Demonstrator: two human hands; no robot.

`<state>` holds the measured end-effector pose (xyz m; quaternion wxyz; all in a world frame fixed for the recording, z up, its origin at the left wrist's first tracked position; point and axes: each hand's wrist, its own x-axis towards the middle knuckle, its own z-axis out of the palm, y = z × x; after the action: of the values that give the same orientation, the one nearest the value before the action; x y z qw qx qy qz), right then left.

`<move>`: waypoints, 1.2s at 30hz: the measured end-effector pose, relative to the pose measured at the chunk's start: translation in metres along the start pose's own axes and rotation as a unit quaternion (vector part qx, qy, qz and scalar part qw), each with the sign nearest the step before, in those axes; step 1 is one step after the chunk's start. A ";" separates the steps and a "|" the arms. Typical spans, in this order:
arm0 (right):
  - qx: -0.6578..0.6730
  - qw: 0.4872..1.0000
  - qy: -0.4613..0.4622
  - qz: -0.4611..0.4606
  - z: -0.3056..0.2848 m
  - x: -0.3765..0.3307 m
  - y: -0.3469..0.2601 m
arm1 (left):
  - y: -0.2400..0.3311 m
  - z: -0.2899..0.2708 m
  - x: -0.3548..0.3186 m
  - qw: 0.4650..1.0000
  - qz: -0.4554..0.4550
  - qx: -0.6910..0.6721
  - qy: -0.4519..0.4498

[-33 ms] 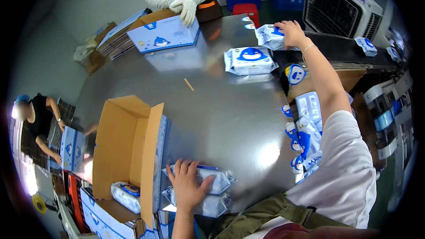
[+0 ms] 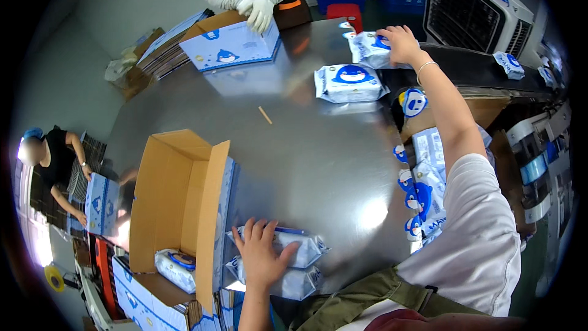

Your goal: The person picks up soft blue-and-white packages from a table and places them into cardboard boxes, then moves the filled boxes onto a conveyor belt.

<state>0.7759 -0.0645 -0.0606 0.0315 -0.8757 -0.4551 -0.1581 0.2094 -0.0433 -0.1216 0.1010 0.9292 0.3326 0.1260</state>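
My right hand (image 2: 404, 47) reaches to the far right of the metal table and has its fingers curled over a white-and-blue pack of wipes (image 2: 367, 49) by the dark conveyor. Just in front of that lies a second pack of wipes (image 2: 352, 84), flat on the table. My left hand (image 2: 260, 256) rests with spread fingers against two stacked packs: an upper pack (image 2: 310, 251) and a lower pack (image 2: 301, 284). Left of it stands an open cardboard box (image 2: 160, 202) tipped on its side, with one pack (image 2: 176, 270) inside near its bottom.
Across the table (image 2: 318, 165), a co-worker's gloved hands (image 2: 260, 13) rest on a blue printed box (image 2: 229, 48). Another person handles a box (image 2: 101, 205) at far left. More packs ride the conveyor (image 2: 471, 73); others fill a carton (image 2: 429, 178) beside the table. A small stick (image 2: 264, 115) lies mid-table.
The whole view has shifted very slightly. Both hands keep their places on the packs.
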 end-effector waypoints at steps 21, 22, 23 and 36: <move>0.180 0.957 0.007 -0.229 -0.044 -0.247 -0.217 | -0.001 0.002 -0.012 0.996 0.066 -0.056 0.001; 0.190 0.957 -0.004 -0.218 -0.045 -0.230 -0.219 | -0.002 0.003 -0.017 0.995 0.074 -0.070 0.014; 0.251 0.945 -0.017 -0.208 -0.040 -0.207 -0.214 | -0.002 0.002 -0.020 0.992 0.086 -0.085 0.031; 0.614 0.623 -0.458 -0.158 0.013 -0.176 -0.278 | 0.002 0.060 -0.156 0.562 -0.389 -0.714 0.154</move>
<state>0.4608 -0.0384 -0.1512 0.3238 -0.5266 -0.5334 0.5774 0.1120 -0.1510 -0.2040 0.7179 0.3012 0.4738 0.4116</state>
